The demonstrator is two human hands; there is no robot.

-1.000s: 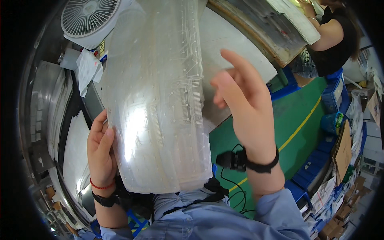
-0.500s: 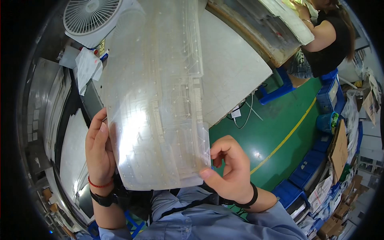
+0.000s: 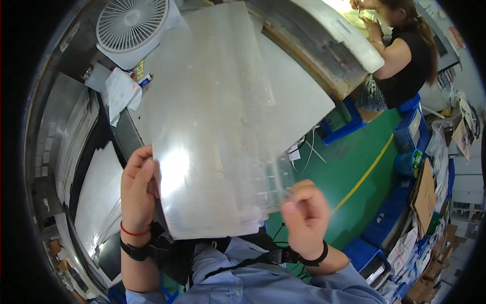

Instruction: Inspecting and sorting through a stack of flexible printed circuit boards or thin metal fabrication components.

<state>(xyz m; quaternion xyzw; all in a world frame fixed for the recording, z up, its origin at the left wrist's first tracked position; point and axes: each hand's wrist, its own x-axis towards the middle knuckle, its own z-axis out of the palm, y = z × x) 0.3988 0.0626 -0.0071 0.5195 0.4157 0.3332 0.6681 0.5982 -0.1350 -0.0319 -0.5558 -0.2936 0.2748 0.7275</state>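
A stack of long, translucent plastic film sheets stretches away from me over the table, with bright glare on its lower left. My left hand grips the stack's left edge, the thumb on top and fingers partly hidden underneath. At the near right, my right hand pinches the edge of a clear film sheet between thumb and fingers. That edge stands out to the right, apart from the sheets below it. Motion blurs the sheet, and its faint printed lines are hard to make out.
A white fan stands at the far left, near a crumpled white tissue. The pale table ends at the right above a green floor. Another person works at the far right. Blue crates line the right side.
My right hand has moved right and slightly down, drawing a film sheet's edge away from the stack. The left hand keeps its hold. The whole view has shifted a little.
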